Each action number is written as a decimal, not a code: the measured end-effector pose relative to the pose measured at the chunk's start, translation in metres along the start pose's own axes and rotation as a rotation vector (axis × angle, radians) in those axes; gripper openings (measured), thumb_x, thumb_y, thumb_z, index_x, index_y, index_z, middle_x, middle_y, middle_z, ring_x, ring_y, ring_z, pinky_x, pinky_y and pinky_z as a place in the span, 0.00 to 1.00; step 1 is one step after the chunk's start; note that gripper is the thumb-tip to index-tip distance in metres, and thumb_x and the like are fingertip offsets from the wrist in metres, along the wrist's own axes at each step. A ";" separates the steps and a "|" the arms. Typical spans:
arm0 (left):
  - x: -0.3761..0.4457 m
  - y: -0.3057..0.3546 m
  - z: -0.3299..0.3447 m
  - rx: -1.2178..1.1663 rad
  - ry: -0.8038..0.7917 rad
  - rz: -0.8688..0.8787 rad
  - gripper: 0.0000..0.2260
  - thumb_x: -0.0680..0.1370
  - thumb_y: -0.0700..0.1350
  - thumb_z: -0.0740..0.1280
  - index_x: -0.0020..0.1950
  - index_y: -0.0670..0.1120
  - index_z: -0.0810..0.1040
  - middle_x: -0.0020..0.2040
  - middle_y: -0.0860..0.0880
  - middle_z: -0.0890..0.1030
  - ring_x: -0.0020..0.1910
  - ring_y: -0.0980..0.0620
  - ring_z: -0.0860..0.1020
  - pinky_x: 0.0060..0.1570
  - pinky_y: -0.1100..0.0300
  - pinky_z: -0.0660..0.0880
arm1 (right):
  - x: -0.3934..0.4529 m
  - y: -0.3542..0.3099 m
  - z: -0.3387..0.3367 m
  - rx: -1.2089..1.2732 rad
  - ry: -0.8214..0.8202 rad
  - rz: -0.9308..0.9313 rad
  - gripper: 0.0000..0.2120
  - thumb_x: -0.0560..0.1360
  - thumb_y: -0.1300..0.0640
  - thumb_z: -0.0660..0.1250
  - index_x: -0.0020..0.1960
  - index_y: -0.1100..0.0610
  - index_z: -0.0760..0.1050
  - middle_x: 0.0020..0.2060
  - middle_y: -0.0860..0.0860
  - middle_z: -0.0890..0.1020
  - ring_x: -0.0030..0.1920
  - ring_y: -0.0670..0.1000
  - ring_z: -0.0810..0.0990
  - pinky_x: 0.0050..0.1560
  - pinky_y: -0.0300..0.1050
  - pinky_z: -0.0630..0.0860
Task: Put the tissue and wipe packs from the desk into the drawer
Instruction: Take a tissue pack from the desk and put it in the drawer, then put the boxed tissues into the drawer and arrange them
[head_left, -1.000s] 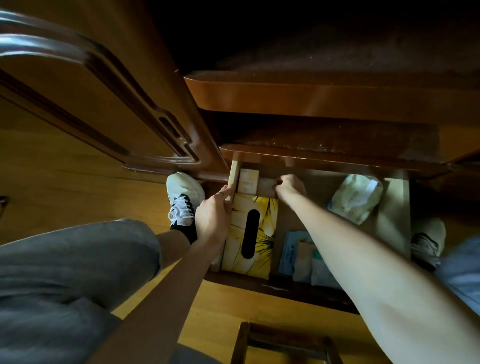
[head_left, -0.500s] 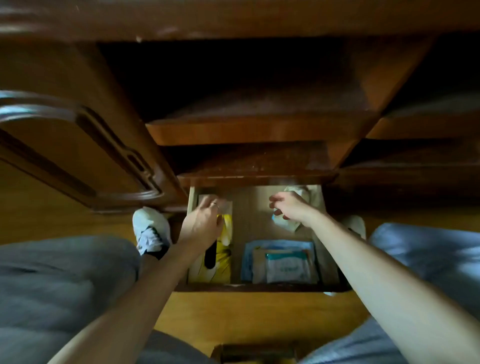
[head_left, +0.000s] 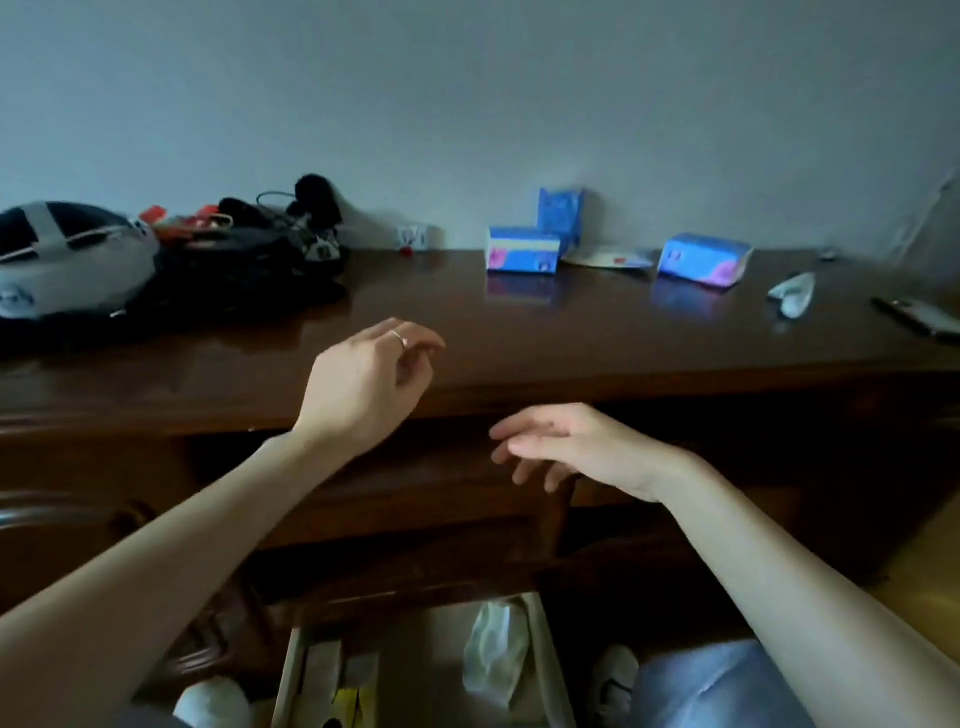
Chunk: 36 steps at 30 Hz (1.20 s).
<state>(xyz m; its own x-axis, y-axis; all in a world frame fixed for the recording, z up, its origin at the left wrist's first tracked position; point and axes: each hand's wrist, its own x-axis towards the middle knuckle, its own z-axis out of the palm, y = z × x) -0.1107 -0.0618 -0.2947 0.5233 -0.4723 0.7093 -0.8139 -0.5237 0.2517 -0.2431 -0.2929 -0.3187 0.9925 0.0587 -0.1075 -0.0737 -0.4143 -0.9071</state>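
Note:
Three blue tissue packs stand at the back of the dark wooden desk (head_left: 519, 353): one lying flat (head_left: 523, 250), one upright behind it (head_left: 561, 209), one further right (head_left: 704, 259). A flat white wipe pack (head_left: 608, 256) lies between them. My left hand (head_left: 366, 387) hovers over the desk's front edge, fingers loosely curled, holding nothing. My right hand (head_left: 566, 447) is lower, in front of the desk, fingers spread and empty. Below, the open drawer (head_left: 540, 654) holds a pale green pack (head_left: 493, 652) and a yellow tissue box (head_left: 353, 701).
A helmet (head_left: 67, 260) and a black pile of cables and gear (head_left: 249, 244) fill the desk's left side. A crumpled white wrapper (head_left: 792, 293) and a pen-like object (head_left: 919, 317) lie at the right. My shoes and knees flank the drawer.
The view has swung up from the drawer to the desk top. Both hands have left the drawer and risen to the desk's front edge, empty.

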 end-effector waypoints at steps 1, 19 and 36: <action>0.022 -0.004 0.003 -0.003 -0.030 -0.051 0.09 0.77 0.48 0.66 0.54 0.59 0.81 0.50 0.59 0.82 0.43 0.57 0.78 0.43 0.60 0.76 | 0.005 -0.010 -0.013 0.004 0.060 -0.029 0.12 0.81 0.52 0.66 0.64 0.49 0.80 0.55 0.48 0.87 0.52 0.51 0.86 0.41 0.39 0.78; 0.227 -0.063 0.219 -0.019 -0.300 -0.282 0.23 0.76 0.48 0.66 0.72 0.51 0.72 0.68 0.47 0.73 0.68 0.46 0.71 0.62 0.49 0.72 | 0.238 0.056 -0.241 -1.028 0.797 0.366 0.23 0.83 0.42 0.58 0.70 0.54 0.74 0.68 0.53 0.72 0.68 0.56 0.72 0.62 0.55 0.73; 0.284 -0.085 0.281 0.164 -0.148 -0.084 0.18 0.80 0.42 0.67 0.70 0.46 0.72 0.62 0.45 0.74 0.53 0.40 0.79 0.50 0.46 0.77 | 0.285 0.079 -0.299 -1.166 0.620 0.579 0.30 0.82 0.45 0.44 0.75 0.60 0.68 0.75 0.54 0.68 0.77 0.57 0.61 0.78 0.63 0.43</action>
<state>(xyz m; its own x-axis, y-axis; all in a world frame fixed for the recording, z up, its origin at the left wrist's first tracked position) 0.1777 -0.3507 -0.2992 0.6286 -0.5148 0.5830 -0.7203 -0.6680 0.1868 0.0632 -0.5800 -0.2994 0.7557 -0.6425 0.1271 -0.6533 -0.7531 0.0773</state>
